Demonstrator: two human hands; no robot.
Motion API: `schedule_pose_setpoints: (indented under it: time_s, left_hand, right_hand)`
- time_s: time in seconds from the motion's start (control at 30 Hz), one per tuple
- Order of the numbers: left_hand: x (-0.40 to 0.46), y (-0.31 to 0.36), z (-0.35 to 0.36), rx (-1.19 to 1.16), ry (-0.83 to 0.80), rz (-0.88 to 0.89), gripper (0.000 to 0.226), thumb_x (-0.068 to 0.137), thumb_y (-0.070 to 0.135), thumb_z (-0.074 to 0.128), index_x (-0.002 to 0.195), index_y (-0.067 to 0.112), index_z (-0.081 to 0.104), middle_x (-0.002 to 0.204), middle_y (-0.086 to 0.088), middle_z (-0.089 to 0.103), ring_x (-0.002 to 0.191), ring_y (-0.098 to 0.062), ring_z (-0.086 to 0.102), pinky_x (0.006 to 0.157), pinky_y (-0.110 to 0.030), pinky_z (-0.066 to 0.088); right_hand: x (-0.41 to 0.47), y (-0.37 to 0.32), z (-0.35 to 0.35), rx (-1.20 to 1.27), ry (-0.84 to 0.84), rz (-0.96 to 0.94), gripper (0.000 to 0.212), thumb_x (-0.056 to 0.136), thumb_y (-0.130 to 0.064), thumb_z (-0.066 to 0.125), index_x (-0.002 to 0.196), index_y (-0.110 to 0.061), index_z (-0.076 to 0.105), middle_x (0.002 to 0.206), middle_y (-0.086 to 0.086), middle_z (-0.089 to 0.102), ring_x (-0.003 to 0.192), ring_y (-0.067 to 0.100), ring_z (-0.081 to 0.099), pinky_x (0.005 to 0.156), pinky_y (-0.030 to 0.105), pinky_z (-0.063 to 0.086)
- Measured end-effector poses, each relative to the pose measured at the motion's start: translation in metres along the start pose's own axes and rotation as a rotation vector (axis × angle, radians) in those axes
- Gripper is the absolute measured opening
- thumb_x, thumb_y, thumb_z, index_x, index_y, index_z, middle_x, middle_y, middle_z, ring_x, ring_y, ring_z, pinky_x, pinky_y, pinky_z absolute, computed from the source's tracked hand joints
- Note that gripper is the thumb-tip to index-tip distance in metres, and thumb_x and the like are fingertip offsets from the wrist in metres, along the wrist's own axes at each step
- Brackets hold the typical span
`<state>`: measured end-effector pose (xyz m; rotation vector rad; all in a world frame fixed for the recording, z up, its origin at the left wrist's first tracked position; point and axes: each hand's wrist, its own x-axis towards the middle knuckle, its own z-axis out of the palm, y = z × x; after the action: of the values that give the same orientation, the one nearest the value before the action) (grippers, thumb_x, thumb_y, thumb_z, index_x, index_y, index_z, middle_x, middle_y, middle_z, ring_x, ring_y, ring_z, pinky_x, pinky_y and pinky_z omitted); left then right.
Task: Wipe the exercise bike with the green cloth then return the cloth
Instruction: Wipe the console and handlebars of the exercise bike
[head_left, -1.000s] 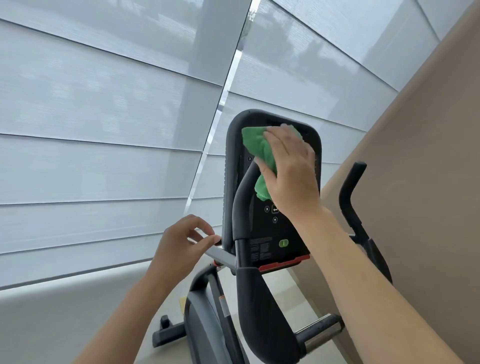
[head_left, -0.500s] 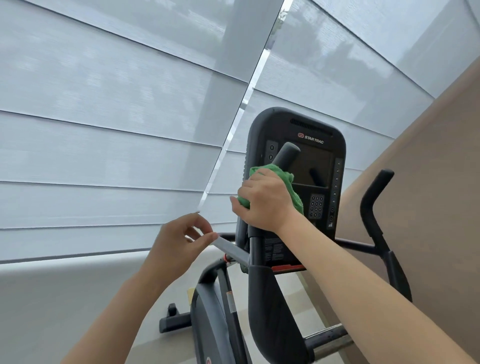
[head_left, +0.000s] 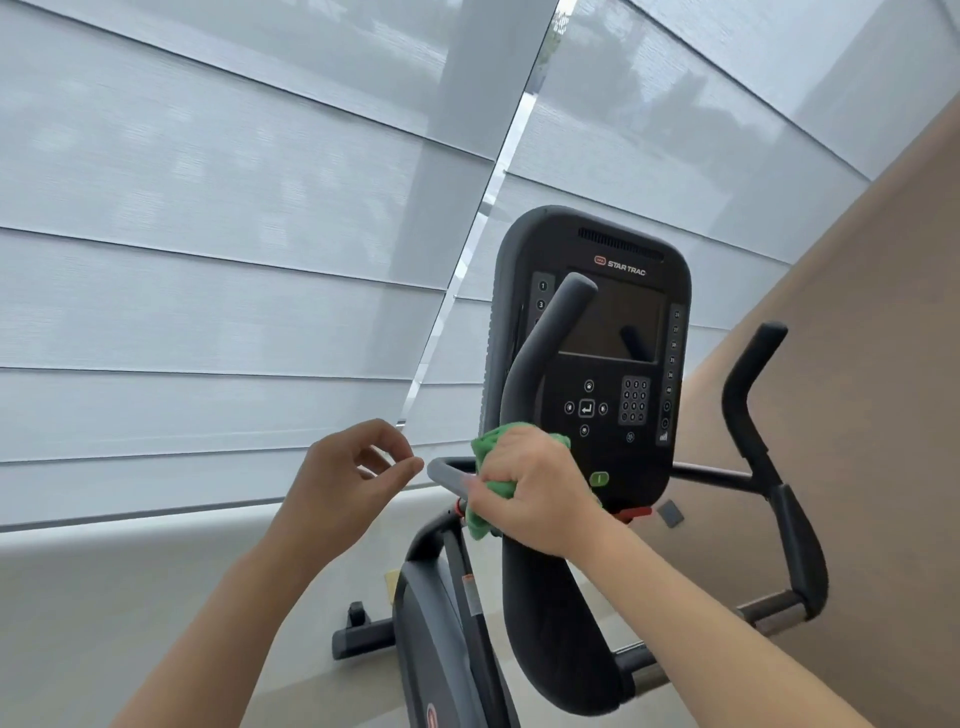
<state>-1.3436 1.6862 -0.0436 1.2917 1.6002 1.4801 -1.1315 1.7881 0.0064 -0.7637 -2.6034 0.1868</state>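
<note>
Right hand: closed around the green cloth, pressed on the bike's near handlebar, lower centre.
Left hand: loosely curled, empty, beside the grey bar end.
Risk: cloth may brush the console keys, pressing one.
Obstacles: blinds behind; far handlebar at right.

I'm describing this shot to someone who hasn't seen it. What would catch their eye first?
The bright green cloth, bunched in the right hand against the near handlebar, stands out at centre. Just behind rises the black Star Trac console, screen dark. The left hand hovers beside it, half open and empty, with pale window blinds filling the background.
</note>
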Motion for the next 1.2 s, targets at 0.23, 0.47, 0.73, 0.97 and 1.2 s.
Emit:
schedule_pose_setpoints:
  time_s: [0.23, 0.47, 0.73, 0.97, 1.2]
  left_hand:
    - [0.003, 0.006, 0.005, 0.038, -0.057, -0.002, 0.014, 0.089, 0.027, 0.082, 0.084, 0.026, 0.069, 0.073, 0.014, 0.07, 0.062, -0.006, 0.065, 0.059, -0.008, 0.045]
    - [0.009, 0.015, 0.011, 0.047, -0.134, 0.041, 0.012, 0.09, 0.022, 0.08, 0.084, 0.026, 0.071, 0.072, 0.01, 0.07, 0.056, -0.001, 0.057, 0.053, -0.006, 0.041]
    - [0.008, 0.022, 0.021, 0.074, -0.277, 0.037, 0.006, 0.091, 0.032, 0.078, 0.093, 0.03, 0.073, 0.075, 0.002, 0.072, 0.055, -0.005, 0.057, 0.049, -0.013, 0.041]
    - [0.009, 0.02, 0.019, 0.079, -0.25, 0.04, 0.011, 0.091, 0.021, 0.078, 0.085, 0.027, 0.072, 0.075, 0.004, 0.072, 0.057, -0.002, 0.06, 0.051, -0.009, 0.041]
    - [0.018, 0.035, 0.047, 0.047, -0.298, 0.104, 0.015, 0.09, 0.018, 0.08, 0.083, 0.027, 0.072, 0.079, 0.007, 0.073, 0.064, -0.007, 0.067, 0.06, -0.013, 0.05]
  right_hand:
    - [-0.044, 0.002, -0.008, 0.787, 0.254, 0.449, 0.057, 0.103, -0.027, 0.057, 0.062, 0.011, 0.069, 0.058, 0.024, 0.067, 0.058, 0.048, 0.055, 0.066, 0.05, 0.049]
    - [-0.007, 0.032, -0.064, 0.883, 1.038, 0.973, 0.042, 0.08, -0.057, 0.064, 0.054, -0.027, 0.051, 0.064, -0.003, 0.051, 0.063, 0.018, 0.053, 0.062, 0.036, 0.047]
    - [0.092, 0.039, -0.069, 0.858, 1.138, 0.831, 0.037, 0.104, -0.028, 0.052, 0.069, -0.017, 0.049, 0.063, -0.006, 0.05, 0.059, 0.011, 0.046, 0.063, 0.033, 0.043]
    - [0.077, 0.025, -0.018, 0.457, 0.64, 0.684, 0.033, 0.108, -0.038, 0.052, 0.132, -0.015, 0.047, 0.109, 0.004, 0.067, 0.095, 0.024, 0.069, 0.087, 0.052, 0.06]
    - [0.035, 0.01, -0.022, 0.083, 0.213, 0.765, 0.033, 0.11, -0.044, 0.046, 0.113, -0.011, 0.051, 0.1, 0.004, 0.062, 0.091, 0.027, 0.066, 0.074, 0.036, 0.047]
